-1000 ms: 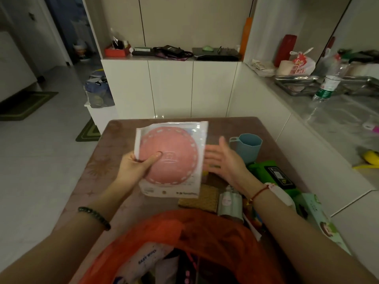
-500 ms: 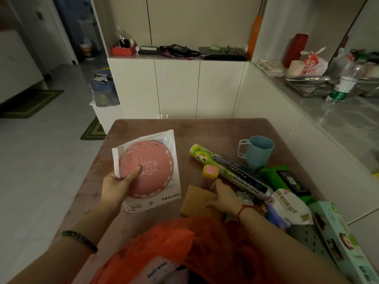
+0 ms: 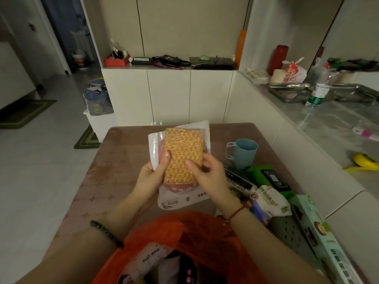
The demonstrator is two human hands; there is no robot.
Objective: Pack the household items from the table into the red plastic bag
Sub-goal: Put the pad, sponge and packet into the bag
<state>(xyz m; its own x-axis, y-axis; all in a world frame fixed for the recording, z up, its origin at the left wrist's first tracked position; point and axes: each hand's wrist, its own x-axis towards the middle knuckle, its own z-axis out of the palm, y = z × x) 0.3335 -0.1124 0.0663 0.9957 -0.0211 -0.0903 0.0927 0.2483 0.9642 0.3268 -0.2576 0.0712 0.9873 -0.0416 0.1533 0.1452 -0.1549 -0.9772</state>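
Above the brown table [image 3: 123, 160] I hold a golden woven scouring pad [image 3: 182, 154] stacked on a clear packet with a pink round mat [image 3: 180, 197] inside. My left hand [image 3: 152, 173] grips the packet's left edge with its thumb on the pad. My right hand [image 3: 207, 173] pinches the pad's lower right side. The red plastic bag [image 3: 205, 232] gapes at the near edge, with a baby wipes pack [image 3: 149, 259] in it.
On the table's right side lie a blue mug [image 3: 244, 152], a green pouch [image 3: 268, 177], a white salt bag [image 3: 268, 201], a grey perforated piece [image 3: 291, 232] and a long green box [image 3: 320, 238]. A counter [image 3: 328, 128] runs along the right; white cabinets stand behind.
My right hand picked the golden pad up from the table and laid it on the pink mat packet, which my left hand moved toward the middle.
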